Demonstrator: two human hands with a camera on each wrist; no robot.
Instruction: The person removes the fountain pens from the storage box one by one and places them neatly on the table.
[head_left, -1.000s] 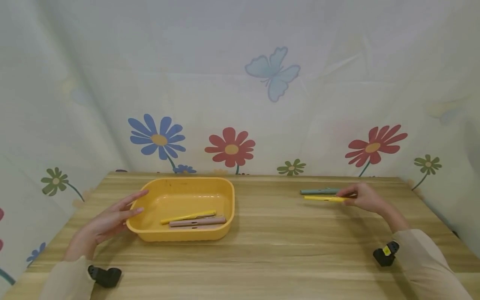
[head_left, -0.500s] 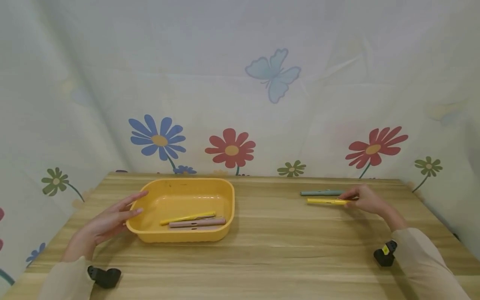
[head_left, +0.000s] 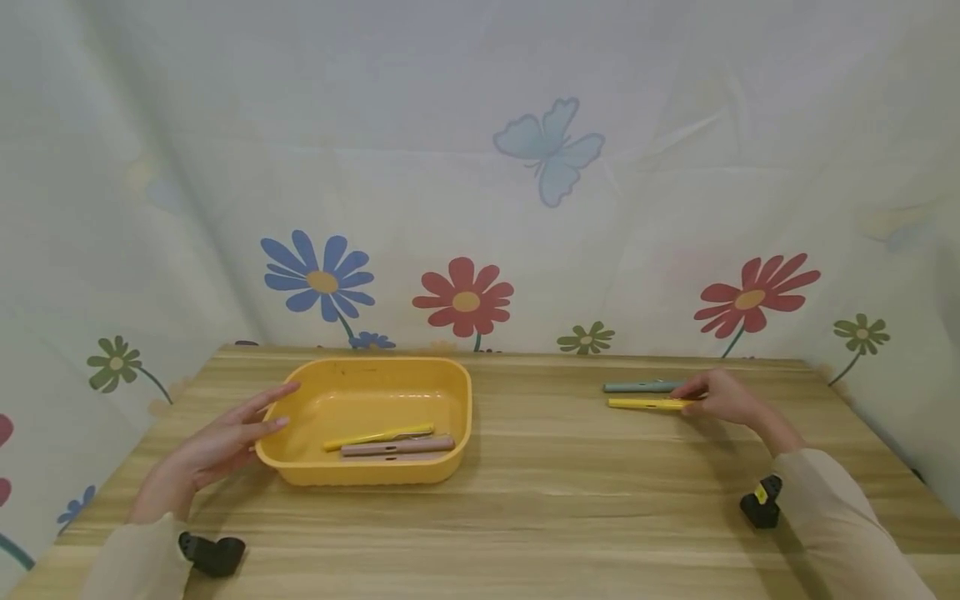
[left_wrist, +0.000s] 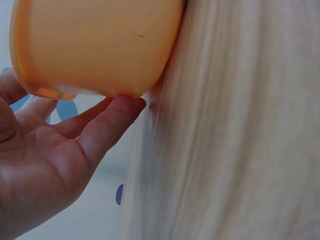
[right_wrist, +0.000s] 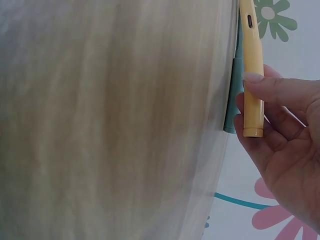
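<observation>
My right hand (head_left: 723, 398) pinches a yellow pen (head_left: 645, 404) between thumb and fingers at the right of the table. Just behind it lies a grey-green pen (head_left: 641, 387), partly hidden by the hand in the head view; in the right wrist view the green pen (right_wrist: 234, 95) shows beside the yellow one. At the left, the fingers of my left hand (head_left: 221, 442) are nearly straight and touch the end of a yellow plastic basket (head_left: 367, 475). Some fingertips lie over its rim, others against the outer wall. Inside lie another yellow pen (head_left: 375, 437) and two mauve pens (head_left: 397, 446).
The wood-grain table (head_left: 525, 533) extends between and in front of the hands. A pale curtain (head_left: 645, 192) with printed flowers and a butterfly hangs behind and beside it. Black devices are strapped to both wrists.
The yellow pen in my right hand shifts slightly down and right, then back left, staying in front of the green pen. The left hand and basket stay in place.
</observation>
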